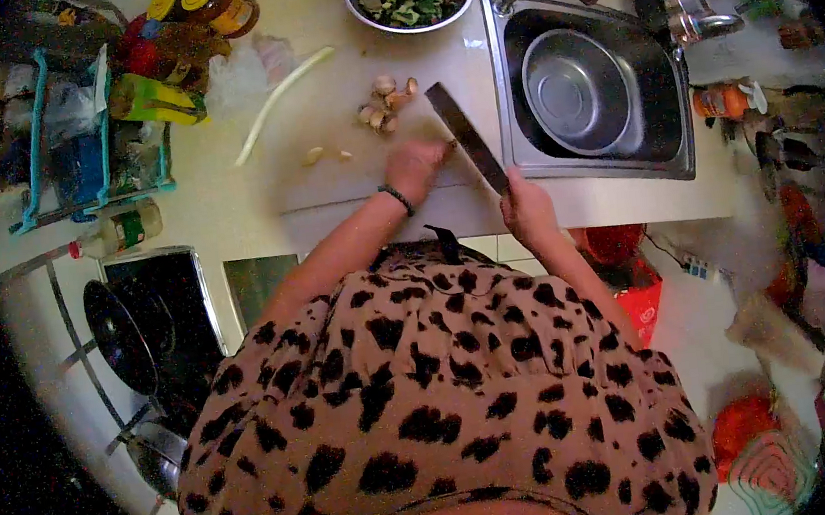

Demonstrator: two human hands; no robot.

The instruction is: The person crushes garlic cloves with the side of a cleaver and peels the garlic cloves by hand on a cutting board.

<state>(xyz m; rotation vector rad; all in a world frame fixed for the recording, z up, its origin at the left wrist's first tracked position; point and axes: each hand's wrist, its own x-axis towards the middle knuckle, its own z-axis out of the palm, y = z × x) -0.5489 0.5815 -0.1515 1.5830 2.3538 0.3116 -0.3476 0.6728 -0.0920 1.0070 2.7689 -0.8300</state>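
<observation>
At the left of the work area, a pale stalk (pixel 281 102) lies on the counter (pixel 209 183), slightly bowed, its long axis running from lower left to upper right. Just right of its lower end, two small pale cloves (pixel 314 155) lie near each other, left of the left hand. Farther right, in the upper middle of the frame, a loose cluster of garlic (pixel 379 110) sits just above the left hand and a little to its left, nearer to it than to the right hand.

The left hand (pixel 414 171) has its fingers curled and drawn together, the fingertips at the left side of the blade, about midway along; whether they pinch something small, I cannot tell. The knife (pixel 468 139) slants from upper left down to lower right, its far end toward the garlic and its handle inside the right hand (pixel 529 211), which is closed around it. So the blade lies between the left hand and the sink (pixel 511 146) at the right.
</observation>
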